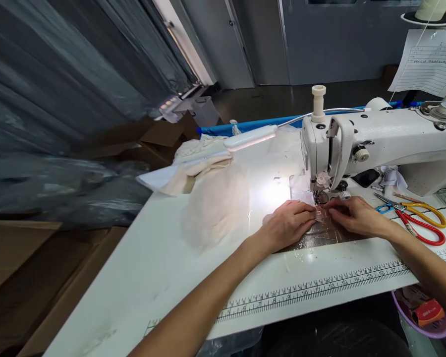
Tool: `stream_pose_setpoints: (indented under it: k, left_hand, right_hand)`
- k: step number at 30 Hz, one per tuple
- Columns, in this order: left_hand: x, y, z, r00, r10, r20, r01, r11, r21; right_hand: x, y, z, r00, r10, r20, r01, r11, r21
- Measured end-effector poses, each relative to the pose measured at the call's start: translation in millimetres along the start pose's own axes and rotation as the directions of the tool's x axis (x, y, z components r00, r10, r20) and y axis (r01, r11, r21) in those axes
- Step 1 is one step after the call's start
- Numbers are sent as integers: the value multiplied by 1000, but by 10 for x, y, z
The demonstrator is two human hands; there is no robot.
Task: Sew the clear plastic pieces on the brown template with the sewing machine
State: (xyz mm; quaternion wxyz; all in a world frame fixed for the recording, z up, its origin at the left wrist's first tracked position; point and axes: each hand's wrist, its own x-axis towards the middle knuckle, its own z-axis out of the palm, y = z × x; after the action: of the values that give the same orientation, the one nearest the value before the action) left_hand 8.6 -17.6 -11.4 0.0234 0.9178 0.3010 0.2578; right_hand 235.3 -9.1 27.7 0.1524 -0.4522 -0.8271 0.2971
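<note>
We've got a printed ruler (305, 293) along the table's (134, 277) front edge, then a shiny brown mat (321, 240). Our left hand (288, 224) lies open, fingers on sheer fabric (318, 213) under the machine's head; our right hand (355, 216) curls at its right side, can't tell if gripping. Red-handled scissors (407, 217) right, sewing machine (394, 134) beyond.
</note>
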Motion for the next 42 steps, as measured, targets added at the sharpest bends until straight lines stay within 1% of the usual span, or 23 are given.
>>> stream_pose_setpoints:
  k: [1,3,7,10,13,15,19,21,24,26,27,29,32,35,38,42]
  left_hand:
    - [0,-4,-7,1000,4,13,-4,1000,11]
    - [3,4,-16,999,12,32,-13,999,40]
    - [14,38,-24,999,43,-11,-41,992,118]
    - [22,49,-33,998,33,-50,-25,985,170]
    - [29,49,-33,998,26,-63,-13,979,202]
    - [36,45,-25,997,41,-68,-26,978,208]
    - [53,25,-16,989,120,-85,-105,982,159]
    - [58,11,-28,989,134,-57,-126,985,120]
    - [56,-5,-55,993,110,35,-113,990,83]
    - [52,-8,-64,992,105,68,-110,990,89]
    - [50,-7,-63,992,112,62,-118,988,100]
    - [46,-2,-51,990,139,28,-142,981,131]
    - [44,4,-27,983,184,-21,-178,969,172]
    - [48,7,-17,977,208,-45,-195,961,193]
    - [56,15,-18,973,219,-72,-201,960,197]
    - [60,25,-21,975,203,-86,-185,965,184]
  right_hand:
    - [10,12,-40,1000,24,3,-23,999,-27]
    - [32,34,-73,1000,22,14,-20,996,-81]
    - [66,80,-1,996,-85,18,87,983,-160]
    - [65,118,70,986,-165,20,165,958,-233]
    - [55,149,106,979,-203,29,202,934,-294]
    - [51,167,119,977,-212,40,213,921,-326]
    - [53,187,152,975,-218,51,221,903,-368]
    - [56,183,175,972,-229,47,229,893,-387]
    - [52,162,211,968,-246,45,242,879,-411]
    - [39,152,232,970,-240,26,230,887,-400]
    - [30,154,242,972,-235,7,220,898,-380]
    - [10,176,261,971,-235,-48,209,926,-315]
    - [-15,236,288,956,-270,-112,238,942,-236]
    - [-26,274,308,946,-298,-123,263,934,-244]
    - [-29,271,305,950,-287,-121,250,934,-254]
    - [-27,271,266,958,-249,-139,227,961,-158]
